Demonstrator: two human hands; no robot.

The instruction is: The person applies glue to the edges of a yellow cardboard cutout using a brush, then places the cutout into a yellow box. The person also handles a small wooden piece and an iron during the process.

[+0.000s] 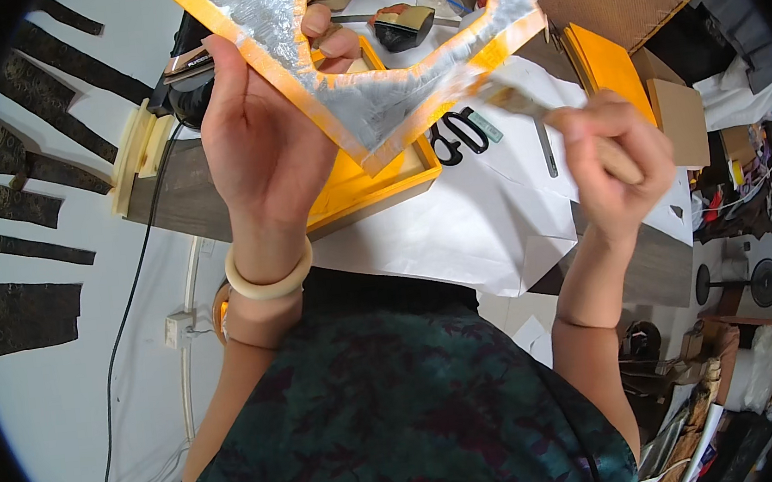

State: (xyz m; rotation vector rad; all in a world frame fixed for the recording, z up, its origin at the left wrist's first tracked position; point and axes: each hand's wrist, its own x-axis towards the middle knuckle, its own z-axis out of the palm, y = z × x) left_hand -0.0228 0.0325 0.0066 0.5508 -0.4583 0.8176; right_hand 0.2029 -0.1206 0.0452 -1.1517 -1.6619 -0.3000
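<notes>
The left hand held the panel over the tray and the right hand was closed around the brush to the tray's right, brushing being judged the step in hand and the next stroke to call for a steady panel and even pressure.

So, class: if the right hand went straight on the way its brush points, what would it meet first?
Probably the orange-edged grey panel: the brush in the right hand points at the panel's lower right edge, though blur hides whether they touch.
</notes>
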